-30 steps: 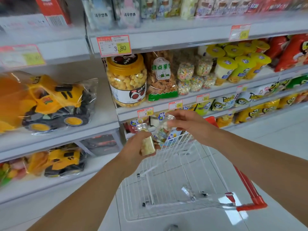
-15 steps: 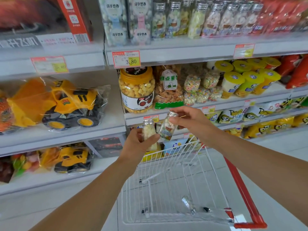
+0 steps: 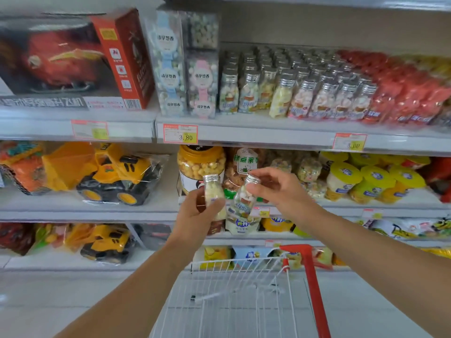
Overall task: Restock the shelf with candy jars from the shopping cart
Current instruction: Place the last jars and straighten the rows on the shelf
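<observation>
Three tiers of store shelving (image 3: pixel 268 139) fill the view, and low in the middle sits the white wire shopping cart (image 3: pixel 234 301), its red handle to the right and its nose close to the bottom tier. Over on the left, a bagged yellow toy truck (image 3: pixel 109 176) lies on the middle tier. Next to it stands a big yellow-topped snack tub (image 3: pixel 200 164). Up top, look at that: rows of silver-capped candy jars (image 3: pixel 302 93) packed tight, front to back.

Now the hands, both raised above the cart in front of the middle tier. Left hand (image 3: pixel 197 215) has its fingers wrapped round the lower body of a yellow-candy jar (image 3: pixel 213 191), which stands upright with its cap up. Right hand (image 3: pixel 280 189) pinches a white-candy jar (image 3: pixel 244 198) by its neck between thumb and fingertips, so that it hangs tilted with its base swung left. The two jars are just beside each other, below the stocked top row.
</observation>
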{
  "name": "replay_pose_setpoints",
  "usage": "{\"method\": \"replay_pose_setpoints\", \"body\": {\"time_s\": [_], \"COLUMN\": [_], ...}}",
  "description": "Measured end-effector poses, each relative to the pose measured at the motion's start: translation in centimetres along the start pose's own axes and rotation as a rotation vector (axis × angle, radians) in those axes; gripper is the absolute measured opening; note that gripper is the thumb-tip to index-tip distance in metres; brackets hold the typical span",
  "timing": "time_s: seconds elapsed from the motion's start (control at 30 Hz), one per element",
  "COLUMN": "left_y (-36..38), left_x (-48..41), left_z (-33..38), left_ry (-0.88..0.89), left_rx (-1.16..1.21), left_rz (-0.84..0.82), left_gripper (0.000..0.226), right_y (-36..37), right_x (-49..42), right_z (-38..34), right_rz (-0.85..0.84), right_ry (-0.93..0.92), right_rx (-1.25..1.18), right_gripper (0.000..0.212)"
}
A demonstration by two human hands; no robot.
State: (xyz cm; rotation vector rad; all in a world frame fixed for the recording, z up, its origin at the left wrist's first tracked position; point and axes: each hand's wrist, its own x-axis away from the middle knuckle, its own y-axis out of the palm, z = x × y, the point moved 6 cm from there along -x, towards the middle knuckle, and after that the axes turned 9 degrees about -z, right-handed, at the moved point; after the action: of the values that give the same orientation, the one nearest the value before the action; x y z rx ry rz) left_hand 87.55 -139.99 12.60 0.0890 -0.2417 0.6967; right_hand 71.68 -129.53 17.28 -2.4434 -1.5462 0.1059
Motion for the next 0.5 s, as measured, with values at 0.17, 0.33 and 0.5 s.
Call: {"method": "replay_pose_setpoints", "body": {"time_s": [0.17, 0.33, 0.5], "left_y": [-1.4, -2.4, -2.7], "left_x": [-0.7, -1.8, -3.3], "left_z": [6.0, 10.4, 12.0], "left_ry": [0.210, 0.343, 0.366], "left_rx": [-0.225, -0.248, -0.225], "left_rz": [0.128, 0.200, 0.223], "left_gripper": [0.028, 0.034, 0.040], "right_y": [-2.1, -4.8, -5.9], "right_x": [-1.4, -3.8, -7.5], "right_z": [-5.0, -10.8, -14.5], "right_rz": [0.100, 0.220, 0.335], "right_ry": [-0.199, -0.387, -0.481], "right_rx": [0.043, 0.176, 0.279], "right_gripper": [0.028, 0.031, 0.034]}}
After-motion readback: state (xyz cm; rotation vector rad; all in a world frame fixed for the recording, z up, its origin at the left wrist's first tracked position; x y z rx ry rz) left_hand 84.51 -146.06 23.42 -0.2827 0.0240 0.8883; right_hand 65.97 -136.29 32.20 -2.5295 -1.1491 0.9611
